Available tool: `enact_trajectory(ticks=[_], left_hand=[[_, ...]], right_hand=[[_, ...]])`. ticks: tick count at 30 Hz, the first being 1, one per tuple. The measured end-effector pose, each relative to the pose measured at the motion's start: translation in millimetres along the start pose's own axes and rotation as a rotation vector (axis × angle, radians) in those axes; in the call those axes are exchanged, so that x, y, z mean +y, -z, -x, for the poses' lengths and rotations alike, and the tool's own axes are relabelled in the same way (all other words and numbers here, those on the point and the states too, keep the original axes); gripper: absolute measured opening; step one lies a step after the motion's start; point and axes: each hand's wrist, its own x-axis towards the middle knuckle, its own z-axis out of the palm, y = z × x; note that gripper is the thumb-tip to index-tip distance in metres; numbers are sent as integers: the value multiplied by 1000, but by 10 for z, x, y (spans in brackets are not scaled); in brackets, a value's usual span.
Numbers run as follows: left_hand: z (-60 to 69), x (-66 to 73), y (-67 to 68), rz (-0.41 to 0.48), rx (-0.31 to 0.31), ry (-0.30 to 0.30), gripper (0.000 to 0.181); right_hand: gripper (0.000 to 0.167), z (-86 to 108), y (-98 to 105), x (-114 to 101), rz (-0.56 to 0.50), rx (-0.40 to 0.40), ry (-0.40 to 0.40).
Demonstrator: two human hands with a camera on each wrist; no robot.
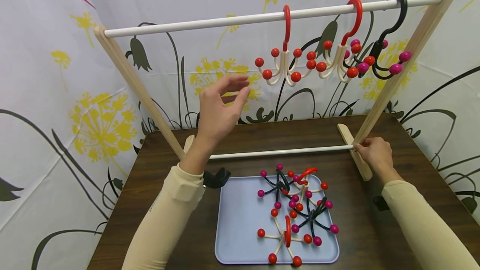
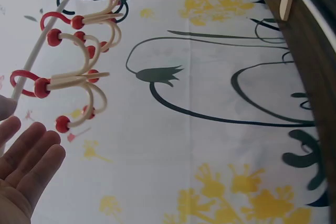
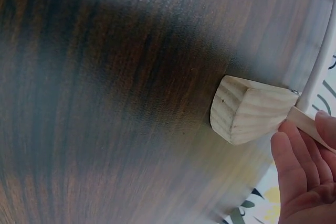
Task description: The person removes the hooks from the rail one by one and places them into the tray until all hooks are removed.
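My left hand (image 1: pixel 222 109) is raised beside the hangers, its fingers loosely bent and holding nothing; the left wrist view shows the same hand (image 2: pixel 29 174) near the rod. Two cream hangers with red hooks and red balls (image 1: pixel 285 63) and a black one with magenta balls (image 1: pixel 378 49) hang on the white top rod (image 1: pixel 232 21). At the lower right, my right hand (image 1: pixel 376 156) grips the base of the wooden upright (image 1: pixel 393 76); in the right wrist view, that hand (image 3: pixel 307 177) has thumb and fingers around the wood beside the foot (image 3: pixel 252 109).
A light blue tray (image 1: pixel 240 220) on the dark table (image 1: pixel 168 216) carries several more hangers, red-hooked and black, bunched toward its right side. The left upright (image 1: pixel 138 91) and the lower white rod (image 1: pixel 281 152) complete the rack. Behind stands a flower-patterned curtain (image 1: pixel 37 86).
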Motion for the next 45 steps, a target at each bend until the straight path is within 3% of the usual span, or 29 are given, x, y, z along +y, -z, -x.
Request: enact_trajectory(ticks=[6,11,14,16,20,24,31,36,45], left_hand=[[-347,109,-126,-7,-34,-23,23],[-527,222,-187,-60,-24,-45,22],[-623,254,-254,-90,-58,-36,24],[-685,272,-310,-133,-109,2,27],[-800,351,-411,-267,-215,134,34],[-900,445,-501,-393,-279,237,38],[-972,423,-624,-480,-304,258,23],[-947,350,-645,-467,-280,242,15],[-906,294,-597,-421,-253,232,18]], right_hand=[[32,8,-1,20,0,3,-2],[33,2,-8,12,-13,-1,-5],[32,8,-2,16,-7,1,2],[32,14,4,24,-6,-1,0],[33,12,17,35,-1,2,-3],[33,-1,21,32,-1,2,0],[32,-1,11,31,-2,-1,7],[32,0,-3,45,-3,1,10],[32,1,0,28,-2,0,18]])
